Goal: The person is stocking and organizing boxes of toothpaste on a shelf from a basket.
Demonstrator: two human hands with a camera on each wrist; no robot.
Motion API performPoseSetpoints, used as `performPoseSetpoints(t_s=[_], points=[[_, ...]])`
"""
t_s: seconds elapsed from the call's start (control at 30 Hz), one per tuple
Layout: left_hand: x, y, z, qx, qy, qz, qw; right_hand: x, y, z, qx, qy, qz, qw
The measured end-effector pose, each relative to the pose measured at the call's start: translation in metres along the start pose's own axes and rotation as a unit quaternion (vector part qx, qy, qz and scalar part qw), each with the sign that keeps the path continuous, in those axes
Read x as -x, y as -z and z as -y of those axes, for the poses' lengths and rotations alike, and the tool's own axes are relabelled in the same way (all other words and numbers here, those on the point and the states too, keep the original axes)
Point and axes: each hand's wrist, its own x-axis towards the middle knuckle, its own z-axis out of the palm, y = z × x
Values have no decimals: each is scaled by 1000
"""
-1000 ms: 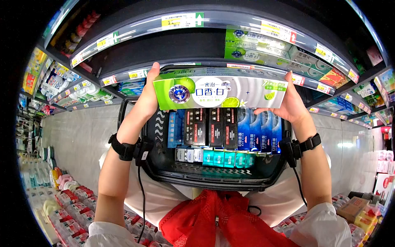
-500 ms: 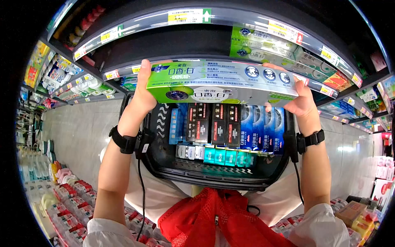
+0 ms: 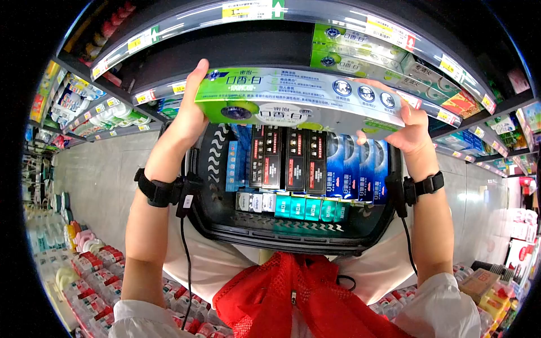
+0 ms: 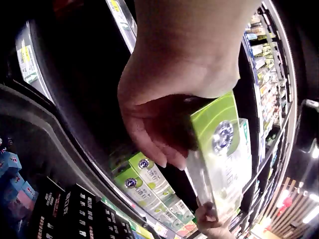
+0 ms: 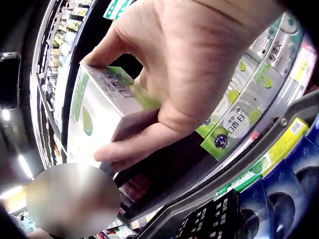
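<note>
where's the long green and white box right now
In the head view, the box is held between the left hand and the right hand, over the far side of the black basket, by the shelf.

**Green-and-white carton (image 4: 219, 154) held at both ends**

The near end is gripped by the left hand (image 4: 174, 84), the far end by the right hand (image 4: 215, 228). Matching lime-printed cartons (image 4: 152, 186) are stacked on a shelf (image 4: 107, 185). Black boxes (image 4: 77, 214) and small blue boxes (image 4: 11, 167) are seen at lower left, beside a curved black rim (image 4: 42, 129).

Grey tiled floor (image 3: 104, 174) between dark store shelves (image 3: 225, 56).
</note>
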Motion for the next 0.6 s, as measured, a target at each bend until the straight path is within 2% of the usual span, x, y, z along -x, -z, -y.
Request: performPoseSetpoints(t_s=[0.07, 0.1, 0.13, 0.17, 0.23, 0.3, 0.4, 0.5, 0.57, 0.6], points=[[-3, 7, -3, -24, 53, 55, 997, -4, -1, 0, 31, 10, -7, 999], [-4, 8, 1, -23, 54, 54, 997, -6, -1, 0, 61, 20, -14, 998], [-4, 6, 3, -14, 68, 25, 997, -6, -1, 3, 50, -13, 6, 999], [-4, 5, 4, -4, 83, -5, 996, -8, -1, 2, 50, -14, 6, 999], [-4, 4, 5, 8, 88, 2, 996, -9, 2, 0, 72, -9, 18, 997], [-4, 2, 9, -27, 85, -43, 995, -8, 6, 0, 61, -20, 19, 998], [-4, 2, 13, -21, 107, -35, 993, -7, 6, 3, 102, -34, 21, 994], [-4, 1, 11, -2, 123, -37, 992, -5, 6, 3, 105, -4, -6, 994], [-5, 1, 9, 14, 124, -16, 992, 0, 13, 4, 73, -12, -44, 996], [-5, 0, 7, 25, 129, -9, 991, 1, 15, 2, 47, 11, -40, 998]])
